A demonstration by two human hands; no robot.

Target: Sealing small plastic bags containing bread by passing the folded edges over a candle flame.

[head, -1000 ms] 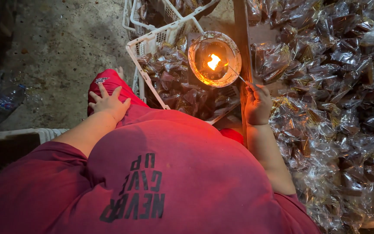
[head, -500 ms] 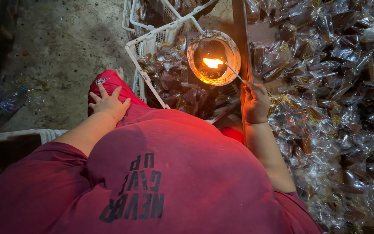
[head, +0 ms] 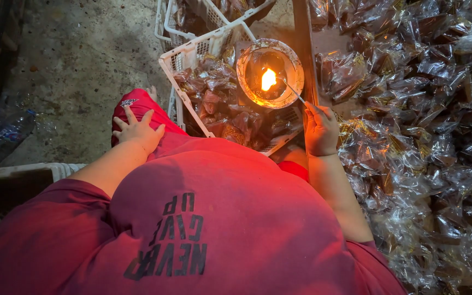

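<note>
My right hand point(head: 319, 130) grips a thin metal rod point(head: 293, 91) whose tip reaches into a round glass bowl point(head: 288, 90) with a small flame point(head: 267, 80) burning inside. The bowl rests on packets in a white plastic basket point(head: 182, 87). My left hand point(head: 136, 130) lies flat on my left knee, fingers spread, holding nothing. I wear a red shirt and red shorts. Clear plastic packets with dark contents point(head: 422, 109) are heaped to the right of my right hand.
A second white basket point(head: 176, 24) stands farther back. An empty plastic bottle point(head: 4, 136) lies on the concrete floor at the left. A white crate edge point(head: 23, 172) is at my left side. A wooden board point(head: 303, 38) runs beside the bowl.
The rod tip has shifted slightly inside the bowl and the flame has flickered. My left hand has stayed on the knee.
</note>
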